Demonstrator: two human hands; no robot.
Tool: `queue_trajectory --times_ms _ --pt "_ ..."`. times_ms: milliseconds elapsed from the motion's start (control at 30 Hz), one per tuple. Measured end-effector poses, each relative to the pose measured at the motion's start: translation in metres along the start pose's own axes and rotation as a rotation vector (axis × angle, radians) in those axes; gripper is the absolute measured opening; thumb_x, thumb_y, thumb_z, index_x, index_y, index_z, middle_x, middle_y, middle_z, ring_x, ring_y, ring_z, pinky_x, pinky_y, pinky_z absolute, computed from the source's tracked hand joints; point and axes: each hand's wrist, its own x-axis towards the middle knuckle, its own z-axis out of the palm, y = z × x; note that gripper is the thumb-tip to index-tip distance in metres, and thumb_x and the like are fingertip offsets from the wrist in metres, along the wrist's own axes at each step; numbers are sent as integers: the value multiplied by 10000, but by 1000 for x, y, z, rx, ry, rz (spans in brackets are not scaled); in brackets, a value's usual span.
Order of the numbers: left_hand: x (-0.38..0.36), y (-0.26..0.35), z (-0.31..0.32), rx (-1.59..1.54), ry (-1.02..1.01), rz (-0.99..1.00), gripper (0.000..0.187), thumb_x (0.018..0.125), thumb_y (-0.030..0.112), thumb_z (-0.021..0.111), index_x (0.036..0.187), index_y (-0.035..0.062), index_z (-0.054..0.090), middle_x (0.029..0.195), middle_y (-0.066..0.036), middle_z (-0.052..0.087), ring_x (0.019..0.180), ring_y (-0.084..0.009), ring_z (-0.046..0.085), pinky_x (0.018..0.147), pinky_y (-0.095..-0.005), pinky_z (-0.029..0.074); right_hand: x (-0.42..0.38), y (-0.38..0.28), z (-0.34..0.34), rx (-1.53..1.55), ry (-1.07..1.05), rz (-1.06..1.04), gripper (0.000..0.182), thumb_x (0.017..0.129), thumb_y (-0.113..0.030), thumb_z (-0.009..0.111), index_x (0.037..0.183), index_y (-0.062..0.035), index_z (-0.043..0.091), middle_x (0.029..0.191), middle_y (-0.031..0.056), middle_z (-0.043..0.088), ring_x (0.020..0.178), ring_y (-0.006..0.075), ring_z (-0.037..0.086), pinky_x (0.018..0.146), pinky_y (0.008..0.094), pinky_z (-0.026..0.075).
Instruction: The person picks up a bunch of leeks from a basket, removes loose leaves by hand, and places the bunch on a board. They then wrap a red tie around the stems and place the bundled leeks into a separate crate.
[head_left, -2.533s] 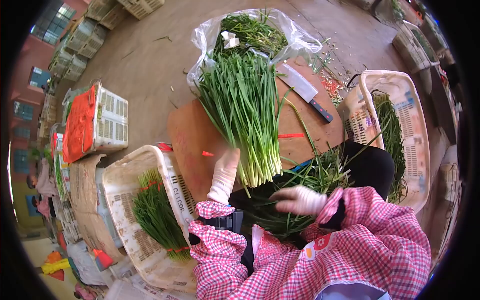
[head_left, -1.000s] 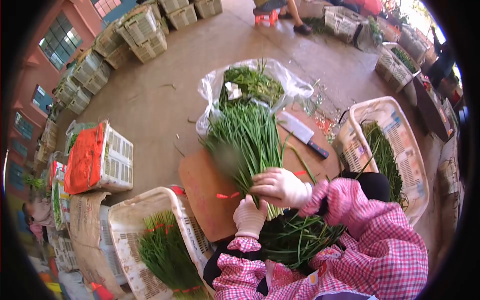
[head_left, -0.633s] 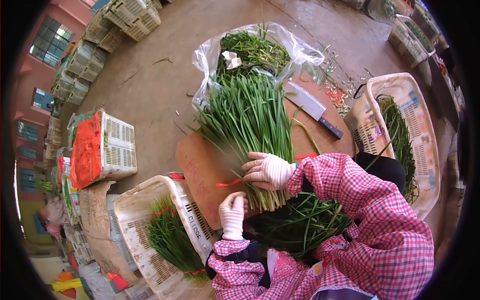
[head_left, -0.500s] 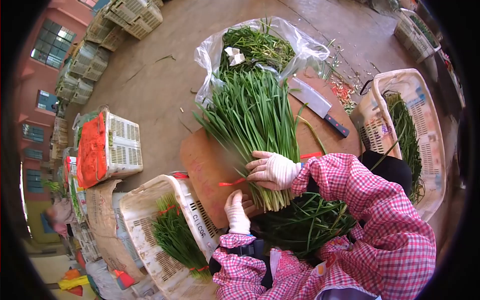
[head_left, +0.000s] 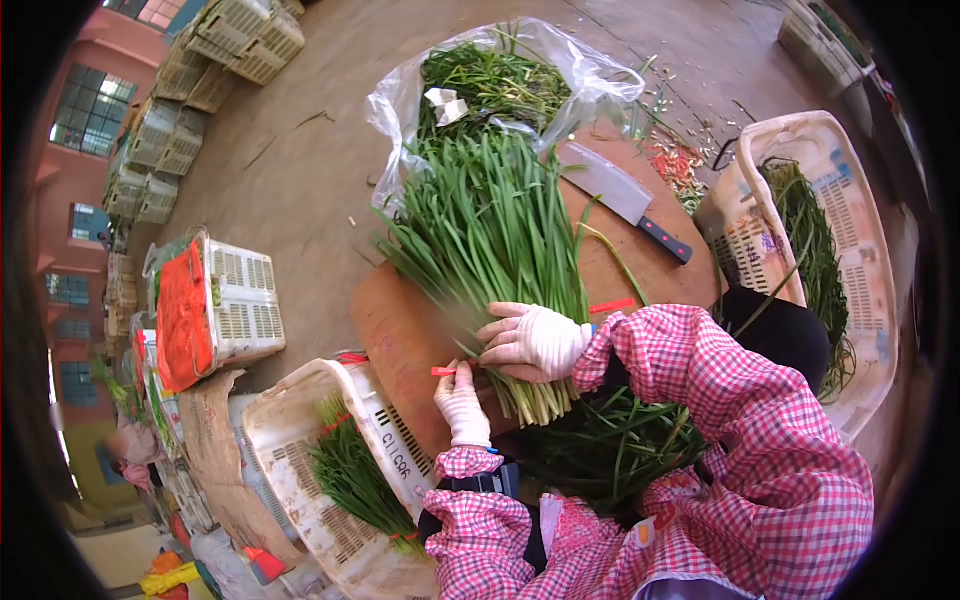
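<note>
A large bunch of long green leafy stalks (head_left: 500,225) lies on a brown board (head_left: 395,340), cut ends toward me. My right hand (head_left: 535,343), in a whitish glove with bare fingertips, rests over the lower stalks with its fingers spread. Beside the stalk ends, my left hand (head_left: 463,405) pinches a red tie (head_left: 443,371) between thumb and fingers. Another red strip (head_left: 612,305) lies near my right wrist. A cleaver (head_left: 610,185) rests flat on the board, its black handle toward the right.
Loose greens (head_left: 495,85) sit in a clear plastic bag (head_left: 395,110) beyond the board. A crate (head_left: 290,410) at left holds tied bunches; a crate (head_left: 865,270) at right holds long leaves. More leaves (head_left: 620,450) lie below my right forearm. A white crate (head_left: 245,295) carries red cloth.
My left hand has closed on the red tie and moved slightly up and left. My right hand stays on the stalks. The whole view has shifted a little.
</note>
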Motion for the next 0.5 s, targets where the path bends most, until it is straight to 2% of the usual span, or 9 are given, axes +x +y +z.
queue_trajectory --times_ms 100,133,200,267,400,467,500 --pt "9 -11 -6 190 55 196 218 892 212 601 892 2 657 754 20 592 690 -69 490 613 -247 430 -1 0 2 2 30 -26 262 789 -155 620 1045 -99 626 1028 48 636 1060 258 565 976 463 386" --pt "14 -17 -12 228 15 219 242 874 271 631 932 36 646 851 10 608 709 -97 527 629 -255 460 -1 0 2 8 40 -18 272 786 -147 618 1053 -92 619 1036 61 631 1060 269 565 970 459 393" --pt "-10 1 -3 254 -38 283 250 892 245 609 920 1 654 843 -2 620 737 -93 534 676 -259 464 -2 -1 3 22 74 5 317 776 -116 607 1089 -73 588 1067 97 612 1070 301 556 960 453 408" --pt "-29 8 4 270 -73 372 252 900 227 598 908 -18 655 833 -1 622 745 -83 529 698 -256 462 -2 -2 2 3 105 14 352 770 -105 599 1119 -75 564 1095 97 597 1099 303 536 986 472 383" --pt "-25 12 9 308 -135 330 216 891 195 611 828 -10 638 746 35 584 672 -58 498 619 -244 434 -3 -4 10 -25 126 59 350 771 -108 593 1119 -90 564 1095 90 592 1114 290 525 1017 483 353" --pt "-19 8 12 347 -46 432 247 881 197 621 773 -20 665 627 50 552 578 -47 446 527 -237 358 1 -6 9 -57 95 76 350 768 -119 601 1115 -100 568 1084 93 593 1116 290 522 1032 477 343" --pt "-23 14 14 232 -68 332 227 873 192 629 793 -17 666 644 52 559 574 -46 441 526 -229 354 0 -8 4 -64 95 77 350 768 -119 601 1115 -100 568 1084 93 593 1116 290 522 1032 477 343"
